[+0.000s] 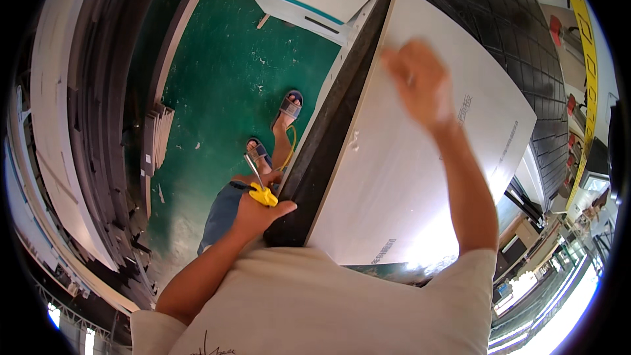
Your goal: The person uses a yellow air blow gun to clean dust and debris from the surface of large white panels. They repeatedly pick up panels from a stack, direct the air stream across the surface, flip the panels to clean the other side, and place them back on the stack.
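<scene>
the left hand is closed around a yellow tool with a thin metal nozzle, held at the lower left corner of a big white board, thumb resting on the board's dark edge. the right hand is blurred, fingers loosely spread, holding nothing, over the board's upper part; whether it touches the surface cannot be told. the board lies tilted on a counter. below it is a green floor with the person's sandalled feet. stacked panels stand at left.
</scene>
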Demonstrator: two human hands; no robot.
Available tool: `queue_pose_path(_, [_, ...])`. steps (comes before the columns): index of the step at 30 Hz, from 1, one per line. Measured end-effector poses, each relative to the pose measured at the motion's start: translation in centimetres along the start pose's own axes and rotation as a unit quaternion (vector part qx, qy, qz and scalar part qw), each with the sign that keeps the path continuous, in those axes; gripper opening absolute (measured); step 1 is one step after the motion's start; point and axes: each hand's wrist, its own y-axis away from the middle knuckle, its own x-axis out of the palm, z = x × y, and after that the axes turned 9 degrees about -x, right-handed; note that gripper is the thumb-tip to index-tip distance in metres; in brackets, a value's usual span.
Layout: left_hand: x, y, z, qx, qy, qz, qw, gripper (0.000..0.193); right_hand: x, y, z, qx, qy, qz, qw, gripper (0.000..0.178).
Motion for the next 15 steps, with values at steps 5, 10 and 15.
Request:
queue_pose_path(5, [-1.6, -2.8, -2.5, -0.001, 0.012, -0.010, 1.000, 0.032, 0.1, -1.3, -0.9, 0.026, 0.023, -0.002, 0.999, 0.007])
queue_pose_path(10, [-0.6, -11.1, -15.2, 0.087, -0.031, -0.038, 0.995, 0.052, 4.1, 11.3, 13.9, -0.086, -0.032, 0.131, 0.987, 0.016])
queue_pose_path(15, [3.1, -17.0, -21.6, 0.184, -0.291, 0.028, 0.939, 0.088, 3.0, 12.1, 14.8, -0.044, -0.056, 0.149, 0.986, 0.027])
